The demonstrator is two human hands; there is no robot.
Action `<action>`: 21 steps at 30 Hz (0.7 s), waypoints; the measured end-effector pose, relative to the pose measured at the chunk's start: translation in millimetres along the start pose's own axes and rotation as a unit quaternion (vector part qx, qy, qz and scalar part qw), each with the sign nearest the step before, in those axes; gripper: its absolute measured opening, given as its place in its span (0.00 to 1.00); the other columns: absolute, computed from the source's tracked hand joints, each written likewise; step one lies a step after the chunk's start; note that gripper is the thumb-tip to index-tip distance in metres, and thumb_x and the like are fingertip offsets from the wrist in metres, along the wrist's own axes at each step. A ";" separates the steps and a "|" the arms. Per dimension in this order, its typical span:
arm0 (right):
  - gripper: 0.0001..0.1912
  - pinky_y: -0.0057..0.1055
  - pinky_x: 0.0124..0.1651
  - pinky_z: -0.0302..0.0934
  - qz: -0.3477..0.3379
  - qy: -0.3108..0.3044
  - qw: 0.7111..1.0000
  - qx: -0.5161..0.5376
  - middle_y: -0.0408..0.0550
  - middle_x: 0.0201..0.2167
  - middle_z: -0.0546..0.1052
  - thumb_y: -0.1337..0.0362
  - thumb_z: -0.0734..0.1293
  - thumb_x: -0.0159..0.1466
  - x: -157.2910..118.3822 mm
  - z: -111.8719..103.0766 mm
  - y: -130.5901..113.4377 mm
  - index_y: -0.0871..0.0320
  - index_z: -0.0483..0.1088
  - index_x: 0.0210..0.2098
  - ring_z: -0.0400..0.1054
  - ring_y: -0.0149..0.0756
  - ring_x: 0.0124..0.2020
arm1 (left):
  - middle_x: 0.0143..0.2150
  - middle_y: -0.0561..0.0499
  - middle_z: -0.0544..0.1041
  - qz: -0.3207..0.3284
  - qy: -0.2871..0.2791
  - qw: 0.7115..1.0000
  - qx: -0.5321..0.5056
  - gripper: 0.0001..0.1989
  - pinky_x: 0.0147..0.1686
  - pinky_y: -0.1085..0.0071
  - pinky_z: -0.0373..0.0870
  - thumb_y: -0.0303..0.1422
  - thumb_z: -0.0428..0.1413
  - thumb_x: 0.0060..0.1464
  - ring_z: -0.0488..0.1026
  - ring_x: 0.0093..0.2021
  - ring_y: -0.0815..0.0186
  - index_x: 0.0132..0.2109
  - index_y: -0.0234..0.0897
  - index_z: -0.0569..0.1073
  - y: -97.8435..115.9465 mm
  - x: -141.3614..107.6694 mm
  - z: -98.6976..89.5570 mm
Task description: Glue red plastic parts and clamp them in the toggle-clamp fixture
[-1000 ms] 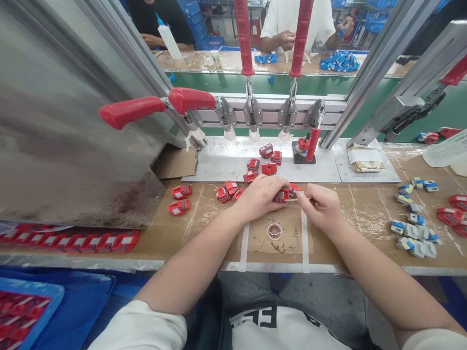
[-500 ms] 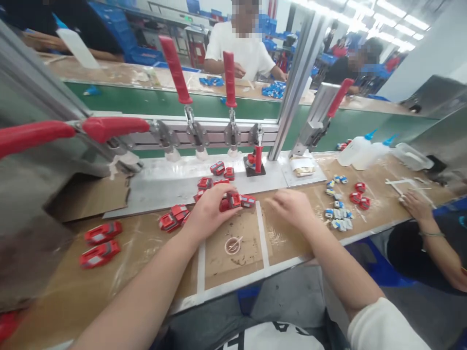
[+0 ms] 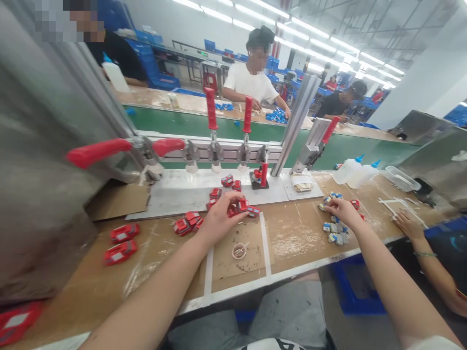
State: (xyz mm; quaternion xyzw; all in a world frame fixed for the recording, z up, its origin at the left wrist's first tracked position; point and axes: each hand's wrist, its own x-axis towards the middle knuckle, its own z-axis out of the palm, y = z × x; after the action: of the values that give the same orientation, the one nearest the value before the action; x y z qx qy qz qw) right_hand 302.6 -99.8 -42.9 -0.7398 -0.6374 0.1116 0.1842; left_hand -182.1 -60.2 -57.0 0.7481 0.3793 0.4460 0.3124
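The left hand's grip (image 3: 223,216) pinches a boxy red block (image 3: 242,205) — plastic-looking, hard-edged — between thumb and fingertips. The right hand's grip (image 3: 343,213) is among small grey-and-blue blocks (image 3: 334,227); whether it is pressed on one, I cannot tell. A round cup (image 3: 239,257) sits on the glossy brown surface (image 3: 292,238).

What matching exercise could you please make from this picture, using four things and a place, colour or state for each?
1. Wearer's left hand
2. Wearer's right hand
3. Small cup
4. Two neighbouring bottles

A. At the small white-and-blue blocks
B. Blue tips
C. Between two strips of white tape
D. Holding a red piece

Pairs: 1-D, 2-A, 3-C, 4-B
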 end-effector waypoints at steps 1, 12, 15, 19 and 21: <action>0.21 0.33 0.35 0.62 0.004 -0.002 1.000 0.003 0.49 0.29 0.80 0.44 0.71 0.56 2.0 1.5 -3.1 0.57 0.77 0.31 0.72 0.41 0.31 | 0.57 0.47 0.75 -0.002 0.000 1.000 -0.009 0.21 0.55 0.59 0.75 0.39 0.63 0.59 0.76 0.54 0.59 0.56 0.42 0.69 -1.5 -0.5 0.2; 0.22 0.42 0.41 0.69 -0.108 -0.086 0.990 0.023 0.56 0.38 0.81 0.44 0.70 0.58 14.2 12.9 -50.4 0.57 0.80 0.36 0.75 0.49 0.37 | 0.56 0.44 0.75 -0.075 -0.055 0.966 -0.242 0.33 0.52 0.63 0.74 0.34 0.71 0.49 0.76 0.50 0.62 0.58 0.42 0.65 5.7 1.4 -2.0; 0.18 0.42 0.50 0.69 -0.256 -0.040 0.960 0.104 0.55 0.45 0.79 0.47 0.70 0.65 -4.3 14.1 -103.6 0.55 0.79 0.43 0.74 0.47 0.45 | 0.56 0.43 0.76 -0.093 -0.121 0.940 -0.305 0.38 0.48 0.64 0.74 0.33 0.72 0.47 0.76 0.48 0.63 0.61 0.43 0.62 10.6 1.3 -5.3; 0.11 0.39 0.53 0.68 -0.419 -0.060 0.888 0.182 0.52 0.45 0.78 0.56 0.72 0.68 -34.0 10.8 -192.0 0.51 0.78 0.48 0.73 0.43 0.48 | 0.54 0.43 0.77 -0.097 -0.207 0.919 -0.320 0.44 0.44 0.66 0.74 0.31 0.72 0.47 0.77 0.44 0.64 0.65 0.43 0.59 25.7 0.1 -11.3; 0.11 0.38 0.51 0.68 -0.424 -0.073 0.876 0.216 0.51 0.44 0.78 0.56 0.73 0.66 -42.8 11.9 -223.6 0.51 0.78 0.47 0.73 0.41 0.45 | 0.53 0.44 0.77 -0.079 -0.197 0.937 -0.277 0.44 0.43 0.67 0.74 0.31 0.72 0.47 0.77 0.44 0.64 0.66 0.44 0.59 35.9 -0.5 -12.0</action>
State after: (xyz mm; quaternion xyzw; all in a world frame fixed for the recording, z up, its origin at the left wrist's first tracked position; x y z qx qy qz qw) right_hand 89.2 -113.6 36.1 -0.3303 -0.8614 0.2114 0.3227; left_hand -182.8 -77.6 -23.4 0.6724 0.2300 0.3507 0.6099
